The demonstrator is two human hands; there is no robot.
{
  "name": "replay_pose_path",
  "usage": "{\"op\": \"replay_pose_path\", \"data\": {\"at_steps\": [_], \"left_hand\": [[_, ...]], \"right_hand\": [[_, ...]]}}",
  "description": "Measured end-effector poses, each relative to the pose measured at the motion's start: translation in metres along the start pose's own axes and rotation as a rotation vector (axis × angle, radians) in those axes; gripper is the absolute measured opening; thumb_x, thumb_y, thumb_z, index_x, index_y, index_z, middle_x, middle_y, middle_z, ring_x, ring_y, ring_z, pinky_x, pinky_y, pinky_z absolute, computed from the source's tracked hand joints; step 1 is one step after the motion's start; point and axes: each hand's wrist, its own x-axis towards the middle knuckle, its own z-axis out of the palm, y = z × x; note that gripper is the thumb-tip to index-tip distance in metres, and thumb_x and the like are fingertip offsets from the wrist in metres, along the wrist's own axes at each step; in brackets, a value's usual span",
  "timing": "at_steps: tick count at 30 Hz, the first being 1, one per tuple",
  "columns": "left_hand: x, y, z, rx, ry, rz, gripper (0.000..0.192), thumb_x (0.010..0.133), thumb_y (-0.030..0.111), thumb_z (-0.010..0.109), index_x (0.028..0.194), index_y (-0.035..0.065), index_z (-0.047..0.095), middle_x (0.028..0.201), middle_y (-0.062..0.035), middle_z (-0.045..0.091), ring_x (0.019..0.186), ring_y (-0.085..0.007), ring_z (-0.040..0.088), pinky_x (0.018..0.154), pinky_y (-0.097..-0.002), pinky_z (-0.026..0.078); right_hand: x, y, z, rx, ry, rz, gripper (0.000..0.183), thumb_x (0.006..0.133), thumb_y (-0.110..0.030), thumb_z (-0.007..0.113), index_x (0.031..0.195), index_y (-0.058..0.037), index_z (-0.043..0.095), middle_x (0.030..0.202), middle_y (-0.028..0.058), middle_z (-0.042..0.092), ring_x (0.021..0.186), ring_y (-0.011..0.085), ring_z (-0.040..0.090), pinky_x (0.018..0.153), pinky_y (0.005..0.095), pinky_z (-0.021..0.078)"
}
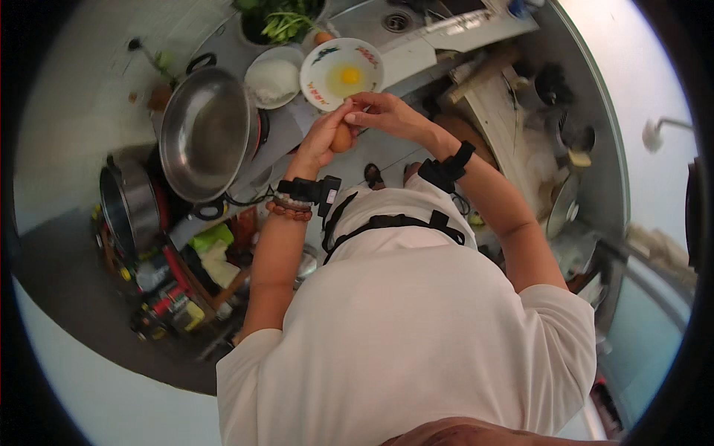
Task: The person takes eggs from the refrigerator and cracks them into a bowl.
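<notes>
My left hand (321, 136) is closed around a brown egg (341, 138), just in front of a white patterned bowl (312, 83). In that bowl lie a yellow yolk (350, 76) and clear egg white. The fingers of my right hand (382, 111) meet the fingertips of the left one, at the bowl's near rim. Whether they pinch something is too small to tell. Behind the bowl rests another brown egg (323, 38). To its left stands a white bowl (286, 56) with a white substance (272, 78) in it.
A wide stainless steel pan (203, 134) stands at the left, with a dark pot (131, 195) beyond it. Leafy greens (284, 25) fill a container at the back, near a sink drain (397, 22). At the right is a wooden board (496, 111). Packages (212, 251) crowd a lower shelf.
</notes>
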Motion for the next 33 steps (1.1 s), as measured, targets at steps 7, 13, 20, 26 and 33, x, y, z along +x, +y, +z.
{"op": "replay_pose_path", "data": {"at_steps": [7,13,20,26,33], "left_hand": [[0.001,0.014,-0.008,-0.294,-0.072,0.129,0.042,0.095,0.035,0.049,0.122,0.0024,0.045,0.116,-0.0093,0.053,0.099,-0.0166,0.056,0.081,-0.0326,0.051],[0.014,0.022,-0.016,-0.533,0.028,0.31,0.032,0.093,0.016,0.055,0.117,-0.0034,0.049,0.116,-0.0135,0.053,0.108,-0.0217,0.054,0.095,-0.0343,0.048],[0.027,0.021,-0.013,-0.653,0.082,0.385,0.036,0.09,0.019,0.06,0.117,-0.0027,0.049,0.116,-0.0124,0.055,0.108,-0.0219,0.056,0.098,-0.0332,0.047],[0.037,0.014,0.0,-0.643,0.071,0.483,0.036,0.091,0.02,0.058,0.118,-0.001,0.049,0.12,-0.0121,0.054,0.109,-0.0222,0.056,0.096,-0.0321,0.049],[0.03,0.029,0.0,-0.528,-0.013,0.398,0.038,0.094,0.015,0.047,0.128,-0.0005,0.045,0.126,-0.0146,0.048,0.118,-0.0276,0.047,0.105,-0.0417,0.037]], "right_hand": [[0.051,0.0,-0.015,0.122,-0.071,-0.099,0.036,0.085,-0.014,0.065,0.117,-0.0011,0.055,0.1,0.0057,0.062,0.091,0.0145,0.056,0.08,0.0272,0.0458],[0.075,-0.019,-0.047,0.13,-0.108,-0.032,0.042,0.088,-0.01,0.06,0.126,-0.0007,0.047,0.113,0.0062,0.057,0.104,0.0145,0.053,0.092,0.0284,0.0418],[0.069,-0.076,-0.029,-0.083,0.17,-0.654,0.038,0.085,-0.005,0.063,0.121,-0.0037,0.052,0.11,0.0075,0.056,0.097,0.0171,0.056,0.083,0.0276,0.046],[0.071,-0.056,-0.041,-0.445,0.035,-0.615,0.041,0.081,-0.001,0.064,0.12,-0.0039,0.053,0.106,0.0119,0.054,0.097,0.0248,0.057,0.083,0.0303,0.0476],[0.08,-0.021,-0.054,-0.4,0.236,-0.58,0.033,0.087,-0.01,0.061,0.12,-0.0057,0.055,0.109,0.0117,0.055,0.099,0.0204,0.06,0.08,0.0307,0.0508]]}}
